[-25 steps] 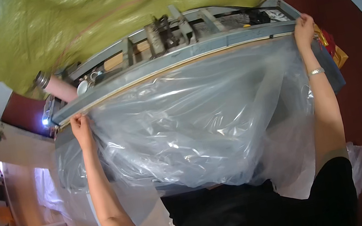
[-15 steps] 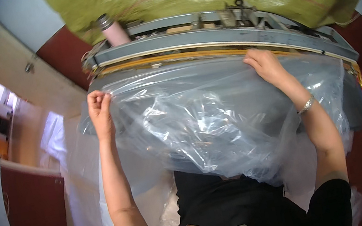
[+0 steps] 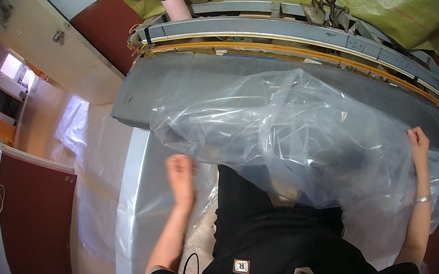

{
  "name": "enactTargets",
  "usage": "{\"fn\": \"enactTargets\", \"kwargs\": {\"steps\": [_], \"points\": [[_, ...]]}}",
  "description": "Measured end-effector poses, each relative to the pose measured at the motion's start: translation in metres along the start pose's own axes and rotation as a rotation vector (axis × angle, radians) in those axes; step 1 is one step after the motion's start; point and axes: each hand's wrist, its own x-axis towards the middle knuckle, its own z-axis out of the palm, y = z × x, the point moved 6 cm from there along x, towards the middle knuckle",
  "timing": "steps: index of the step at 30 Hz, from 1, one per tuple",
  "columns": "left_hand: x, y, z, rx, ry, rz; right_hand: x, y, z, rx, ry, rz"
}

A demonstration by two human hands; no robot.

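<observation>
Head view: left of centre, note left hand (image 3: 181,174), motion-blurred, fingers seemingly curled; can't tell if gripping. Upper centre-left, pink thermos (image 3: 176,7) upright behind metal rail (image 3: 246,22), probably parked clear of work. Mid-frame, clear plastic sheet (image 3: 292,118) rumpled across grey work surface (image 3: 148,85). Right side, right hand (image 3: 418,140) pinching sheet's edge, likely to control that side.

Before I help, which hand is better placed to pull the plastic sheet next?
Likely the right hand: its grip pinches the plastic sheet; the left hand is blurred, showing no clear hold.
</observation>
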Motion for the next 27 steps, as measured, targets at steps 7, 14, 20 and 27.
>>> {"fn": "enactTargets", "kwargs": {"steps": [7, 14, 20, 27], "points": [[-0.072, -0.003, 0.120, -0.685, -0.417, -0.543, -0.003, -0.009, 0.001, 0.043, 0.026, -0.044], [0.039, 0.161, 0.057, -0.772, -0.216, 0.205, -0.009, -0.008, -0.003, -0.001, 0.064, -0.023], [0.173, 0.099, -0.039, 0.513, 0.110, 0.225, -0.004, -0.006, 0.000, 0.054, 0.046, -0.038], [0.157, 0.106, 0.040, 1.163, 0.117, 0.844, -0.007, 0.001, -0.006, -0.053, 0.048, -0.011]]}}
